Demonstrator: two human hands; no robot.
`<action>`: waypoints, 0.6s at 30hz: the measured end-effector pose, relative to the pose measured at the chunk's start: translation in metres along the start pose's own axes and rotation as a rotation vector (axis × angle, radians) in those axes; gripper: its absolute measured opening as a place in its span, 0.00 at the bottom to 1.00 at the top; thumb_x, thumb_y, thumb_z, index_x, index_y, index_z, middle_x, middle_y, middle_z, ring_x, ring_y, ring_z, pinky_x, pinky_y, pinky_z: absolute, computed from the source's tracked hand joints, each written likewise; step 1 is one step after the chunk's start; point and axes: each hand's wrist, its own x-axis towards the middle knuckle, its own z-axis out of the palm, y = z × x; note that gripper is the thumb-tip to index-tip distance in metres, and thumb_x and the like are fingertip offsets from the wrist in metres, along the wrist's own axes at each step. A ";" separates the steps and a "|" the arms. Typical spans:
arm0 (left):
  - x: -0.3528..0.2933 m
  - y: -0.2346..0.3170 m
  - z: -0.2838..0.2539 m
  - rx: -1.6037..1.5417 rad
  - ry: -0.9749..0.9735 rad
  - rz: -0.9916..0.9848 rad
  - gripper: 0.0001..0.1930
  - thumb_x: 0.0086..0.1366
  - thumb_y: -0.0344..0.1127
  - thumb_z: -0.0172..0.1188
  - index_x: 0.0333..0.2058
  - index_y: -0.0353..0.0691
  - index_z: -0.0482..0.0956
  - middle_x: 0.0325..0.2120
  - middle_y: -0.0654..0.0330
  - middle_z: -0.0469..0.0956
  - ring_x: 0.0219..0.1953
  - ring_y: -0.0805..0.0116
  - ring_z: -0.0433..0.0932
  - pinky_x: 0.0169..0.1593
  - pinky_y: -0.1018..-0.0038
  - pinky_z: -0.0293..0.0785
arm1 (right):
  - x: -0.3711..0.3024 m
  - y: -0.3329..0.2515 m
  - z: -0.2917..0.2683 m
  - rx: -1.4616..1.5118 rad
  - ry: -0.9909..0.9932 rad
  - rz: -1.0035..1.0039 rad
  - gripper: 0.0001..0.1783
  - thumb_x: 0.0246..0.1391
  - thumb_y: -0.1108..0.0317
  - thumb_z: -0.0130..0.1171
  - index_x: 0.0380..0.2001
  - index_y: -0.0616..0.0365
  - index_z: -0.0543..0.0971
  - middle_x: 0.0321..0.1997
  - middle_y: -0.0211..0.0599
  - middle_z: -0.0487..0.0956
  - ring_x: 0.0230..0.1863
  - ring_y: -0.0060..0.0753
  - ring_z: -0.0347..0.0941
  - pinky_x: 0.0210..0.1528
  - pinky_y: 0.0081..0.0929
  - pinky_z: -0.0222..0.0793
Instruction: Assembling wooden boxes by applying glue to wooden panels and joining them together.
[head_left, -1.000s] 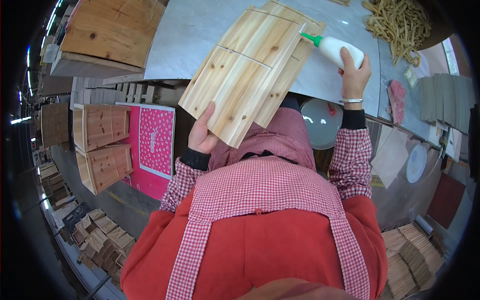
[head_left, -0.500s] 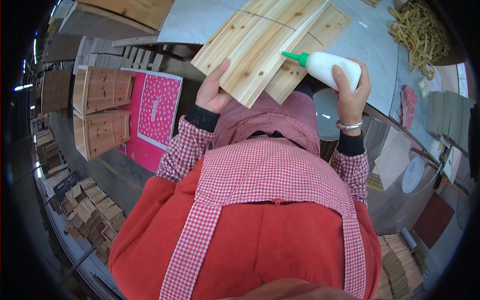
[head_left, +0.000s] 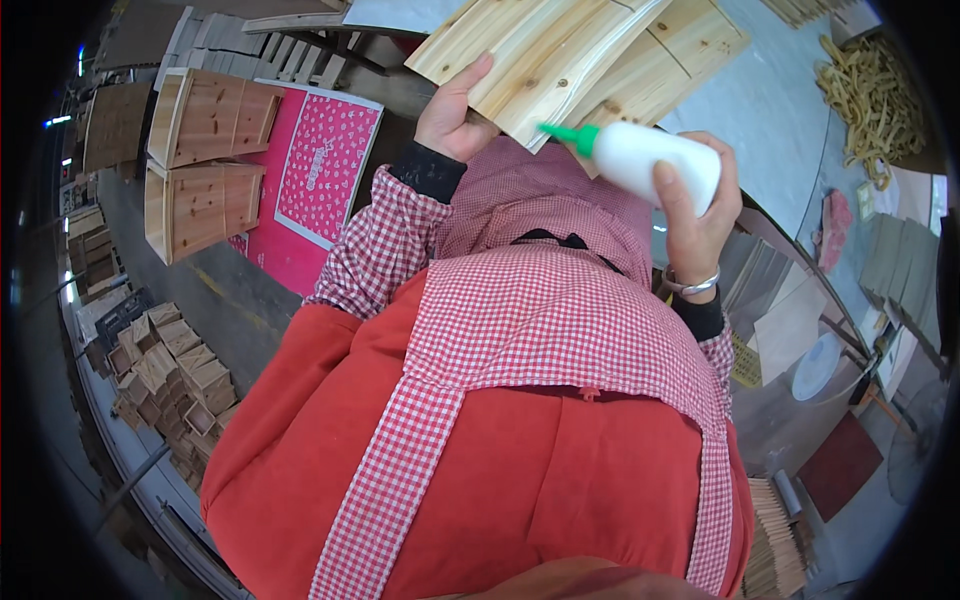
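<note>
My left hand (head_left: 455, 115) grips the near left edge of a pale wooden board (head_left: 530, 60), thumb on top and the other fingers underneath. A line of white glue runs along the board's right edge. In my right hand (head_left: 697, 205) is a white glue bottle (head_left: 650, 160) with a green nozzle, tilted so that its tip is at the board's near right corner. My fingers are wrapped round the bottle's body. Another wooden board (head_left: 665, 62) lies beneath and to the right of the first, with a thin dark line across it.
The grey worktable (head_left: 775, 105) spreads out at the far right, with a heap of yellowish strips (head_left: 868, 100) on it. To the left stand two wooden crates (head_left: 210, 120) beside a pink patterned sheet (head_left: 325, 165). Stacked wooden boxes (head_left: 175, 375) stand at the lower left.
The bottle's tip has moved along the board's right edge toward me, down to its near corner. The white line now reaches that corner. My left hand still grips the board.
</note>
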 end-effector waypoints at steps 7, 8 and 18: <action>-0.003 -0.002 0.005 0.070 0.027 0.086 0.27 0.67 0.37 0.53 0.61 0.36 0.57 0.57 0.49 0.66 0.59 0.54 0.68 0.61 0.56 0.66 | 0.001 -0.005 0.001 -0.103 0.020 -0.076 0.22 0.50 0.61 0.65 0.44 0.63 0.71 0.37 0.35 0.75 0.37 0.24 0.71 0.39 0.22 0.68; -0.004 -0.001 0.003 0.026 0.016 0.064 0.26 0.66 0.35 0.55 0.60 0.38 0.60 0.56 0.51 0.68 0.58 0.55 0.68 0.61 0.55 0.66 | 0.000 -0.005 0.001 -0.042 -0.007 -0.025 0.23 0.49 0.62 0.66 0.44 0.63 0.71 0.36 0.35 0.75 0.36 0.24 0.71 0.38 0.22 0.69; -0.007 0.003 0.002 -0.026 -0.026 0.063 0.25 0.66 0.33 0.56 0.60 0.39 0.60 0.56 0.52 0.68 0.58 0.55 0.68 0.61 0.56 0.67 | 0.004 0.010 -0.004 0.143 0.060 -0.077 0.24 0.49 0.62 0.66 0.44 0.62 0.70 0.34 0.35 0.75 0.29 0.23 0.72 0.31 0.19 0.70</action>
